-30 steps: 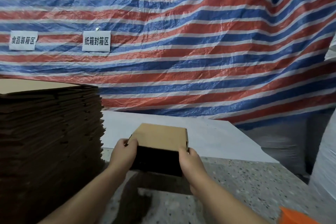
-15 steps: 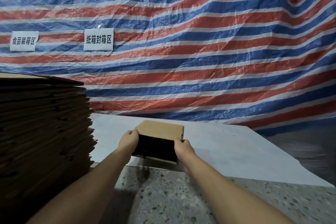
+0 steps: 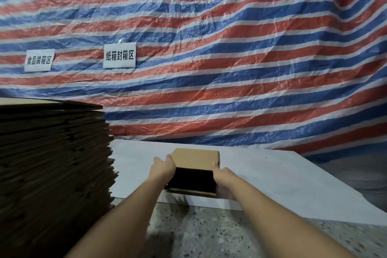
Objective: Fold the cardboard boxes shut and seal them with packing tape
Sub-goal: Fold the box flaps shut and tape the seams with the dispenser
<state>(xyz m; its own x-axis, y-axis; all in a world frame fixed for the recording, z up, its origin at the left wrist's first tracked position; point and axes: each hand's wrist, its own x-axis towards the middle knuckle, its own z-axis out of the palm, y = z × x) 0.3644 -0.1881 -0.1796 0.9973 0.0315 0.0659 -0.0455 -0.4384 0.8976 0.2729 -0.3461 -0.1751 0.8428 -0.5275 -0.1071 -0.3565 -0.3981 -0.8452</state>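
Over the white sheet (image 3: pixel 282 176) that covers the far part of the speckled tabletop (image 3: pixel 219 234), a small cardboard box (image 3: pixel 194 158) is held between both hands with arms stretched forward. The left hand (image 3: pixel 164 167) grips the box's left side, its fingers (image 3: pixel 168 157) curled over the upper edge. The right hand (image 3: pixel 224 175) grips the right side, fingers wrapped round the far corner and mostly hidden. The box's tan top is closed and its near face is in dark shadow; whether its bottom touches the sheet cannot be told. A tall stack of flat cardboard (image 3: pixel 52 163) stands to the left. Behind hangs a red, white and blue striped tarp (image 3: pixel 230 58) bearing two white paper signs (image 3: pixel 119 55).
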